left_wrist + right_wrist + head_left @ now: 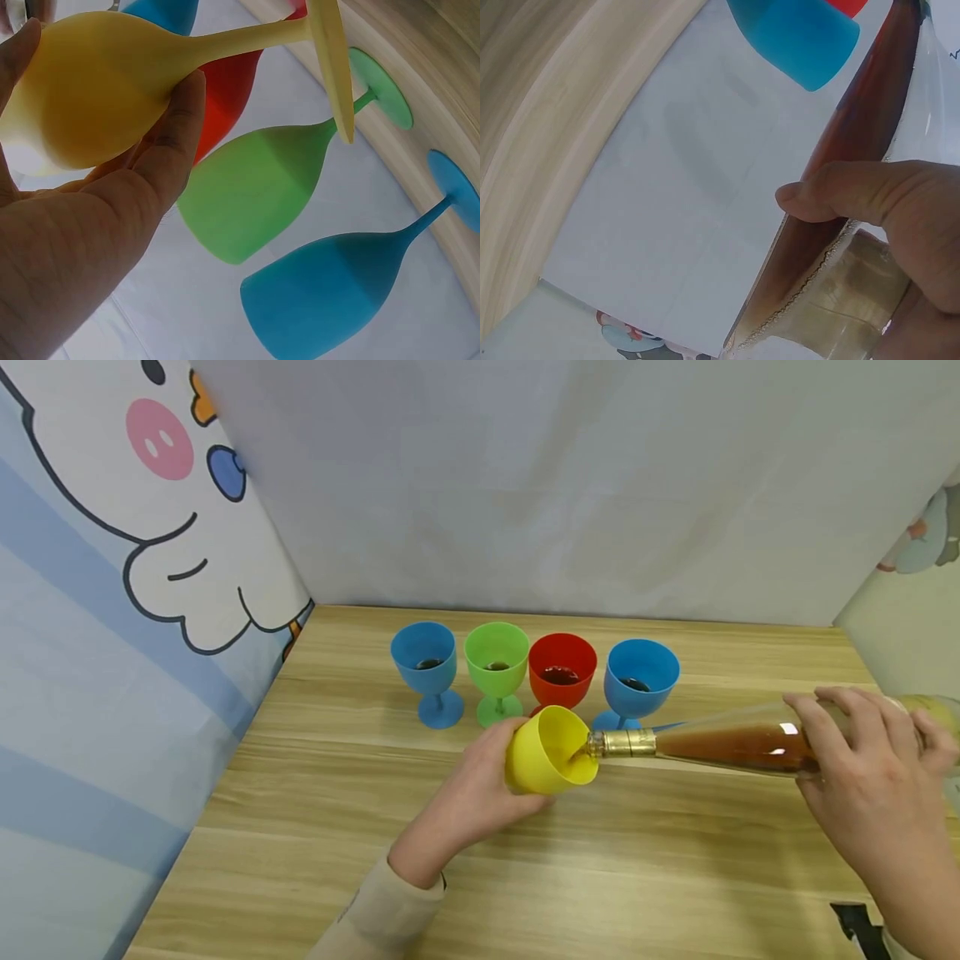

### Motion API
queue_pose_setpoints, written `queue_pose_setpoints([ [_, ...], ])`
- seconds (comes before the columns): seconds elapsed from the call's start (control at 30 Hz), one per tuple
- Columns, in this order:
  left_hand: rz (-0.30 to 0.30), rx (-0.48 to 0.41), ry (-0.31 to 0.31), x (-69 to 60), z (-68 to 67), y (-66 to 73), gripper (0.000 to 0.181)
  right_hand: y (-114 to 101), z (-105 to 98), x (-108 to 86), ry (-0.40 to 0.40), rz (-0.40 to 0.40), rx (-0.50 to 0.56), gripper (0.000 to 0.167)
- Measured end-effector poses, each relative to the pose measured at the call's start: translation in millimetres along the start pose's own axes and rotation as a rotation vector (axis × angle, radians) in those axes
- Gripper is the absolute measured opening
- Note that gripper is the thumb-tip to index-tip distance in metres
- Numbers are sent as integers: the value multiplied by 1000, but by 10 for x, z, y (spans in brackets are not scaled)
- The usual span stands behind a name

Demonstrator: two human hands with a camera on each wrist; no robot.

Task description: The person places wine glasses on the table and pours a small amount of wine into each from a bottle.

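Observation:
My left hand grips a yellow goblet by its bowl, tilted toward the right. In the left wrist view, the stem and foot of the yellow goblet stick out past the fingers. My right hand holds a clear glass bottle lying almost level, with brown liquid inside. Its gold-banded neck reaches the goblet's rim, and a thin stream of liquid runs into the cup. In the right wrist view, the thumb lies across the bottle.
Behind the hands stand a blue goblet, a green goblet, a red goblet and another blue goblet, each with dark liquid. They stand on a wooden table. A black object shows at lower right.

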State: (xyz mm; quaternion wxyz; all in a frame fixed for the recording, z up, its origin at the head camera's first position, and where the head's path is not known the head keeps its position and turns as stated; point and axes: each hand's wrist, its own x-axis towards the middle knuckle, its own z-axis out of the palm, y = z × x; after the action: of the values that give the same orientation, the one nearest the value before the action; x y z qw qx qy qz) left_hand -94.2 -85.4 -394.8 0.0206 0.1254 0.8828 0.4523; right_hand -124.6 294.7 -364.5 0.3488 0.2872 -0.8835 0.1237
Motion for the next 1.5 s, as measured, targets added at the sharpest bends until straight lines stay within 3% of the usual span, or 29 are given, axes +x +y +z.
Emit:
queue_pose_setpoints([
  [0.43, -3, -36, 15, -4, -15, -19, 84, -7, -14, -33, -68, 55, 7, 85],
  [0.6, -3, -64, 19, -12, -24, -36, 83, -39, 16, -74, -130, 126, 24, 96],
  [0.83, -5, -169, 43, -37, -42, -83, 83, -83, 120, -159, -168, 227, 65, 94],
  [1.03, -33, -231, 124, -72, -147, -119, 84, -66, 181, -245, -198, 308, 148, 98],
  [1.23, -91, -255, 221, -174, -383, -211, 83, -19, 170, -323, -275, 427, 241, 98],
  [1.5, -147, -310, 383, -334, -691, -382, 80, 99, 199, -332, -176, 461, 277, 96],
])
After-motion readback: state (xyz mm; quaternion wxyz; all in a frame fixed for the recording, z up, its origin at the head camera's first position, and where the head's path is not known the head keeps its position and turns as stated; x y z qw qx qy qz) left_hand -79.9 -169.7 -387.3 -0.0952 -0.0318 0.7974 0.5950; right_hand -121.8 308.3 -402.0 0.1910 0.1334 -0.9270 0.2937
